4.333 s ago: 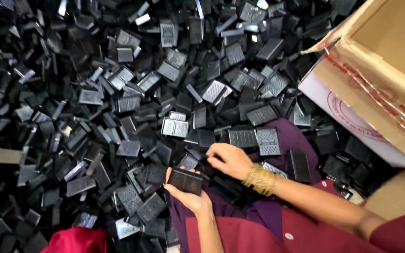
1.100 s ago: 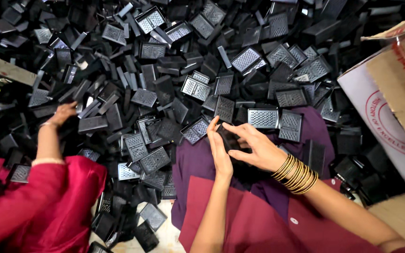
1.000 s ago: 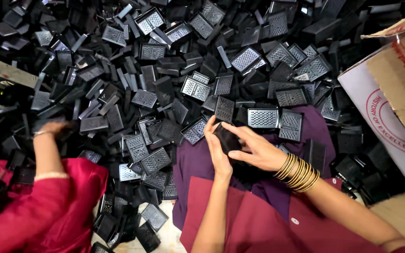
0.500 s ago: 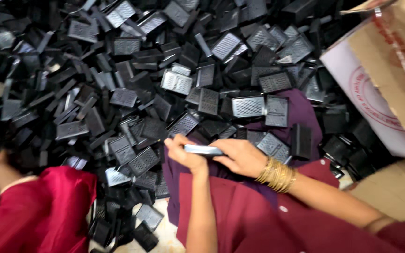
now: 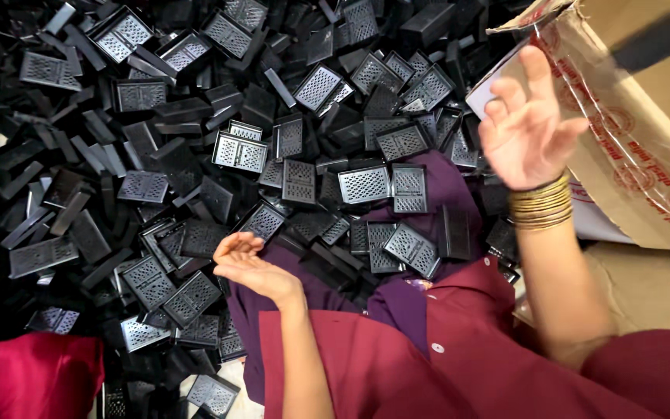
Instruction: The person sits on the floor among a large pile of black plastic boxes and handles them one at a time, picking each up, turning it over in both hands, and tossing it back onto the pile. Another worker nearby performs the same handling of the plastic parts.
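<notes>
A huge heap of black perforated plastic parts (image 5: 195, 132) fills the whole left and centre, piece on piece, some showing their pale gridded faces. On the right, a big cardboard box (image 5: 645, 132) tilts in with its flap open. Below, the purple cloth (image 5: 420, 287) spreads over the lap, with several parts lying on it. One dark part (image 5: 653, 35) is up inside the box, blurred, just above and right of the raised hand. The right hand (image 5: 525, 124) is lifted in front of the box flap, palm showing, fingers spread wide, holding nothing, gold bangles (image 5: 540, 206) stacked at the wrist. The left hand (image 5: 250, 264) hovers low over the heap's near edge, palm up, fingers loosely curled, empty too. A red cloth (image 5: 32, 376) sits bottom-left.
</notes>
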Available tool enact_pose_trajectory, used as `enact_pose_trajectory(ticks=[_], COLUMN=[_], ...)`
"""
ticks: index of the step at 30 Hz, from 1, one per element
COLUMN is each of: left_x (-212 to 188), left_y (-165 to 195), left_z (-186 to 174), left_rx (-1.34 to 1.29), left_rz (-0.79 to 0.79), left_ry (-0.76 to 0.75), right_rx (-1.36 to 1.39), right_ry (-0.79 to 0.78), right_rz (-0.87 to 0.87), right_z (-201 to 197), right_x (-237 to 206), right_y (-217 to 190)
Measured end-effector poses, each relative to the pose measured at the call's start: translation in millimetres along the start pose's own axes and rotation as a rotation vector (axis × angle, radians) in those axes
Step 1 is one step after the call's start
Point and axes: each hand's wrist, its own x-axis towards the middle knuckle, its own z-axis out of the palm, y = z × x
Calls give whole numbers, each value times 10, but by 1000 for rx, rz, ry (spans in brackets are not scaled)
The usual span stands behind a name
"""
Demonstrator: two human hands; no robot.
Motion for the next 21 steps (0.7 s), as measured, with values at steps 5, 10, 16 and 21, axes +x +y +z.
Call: enact_pose_trajectory(ticks=[5, 10, 16, 21], left_x=[-62, -118, -128, -66], left_y=[-29, 36, -6, -88], left_z=[74, 112, 59, -82], left_rx=[23, 125, 150, 155], left_rz=[-21, 30, 55, 4], left_ry=[-48, -95, -122, -121], right_rx=[-1578, -1884, -2011, -1970], right_ry=[8, -89, -102, -160], right_rz=[337, 72, 239, 38], right_z=[-412, -922, -1081, -872], right_x=[8, 279, 461, 194], right_y=[347, 1019, 1098, 899])
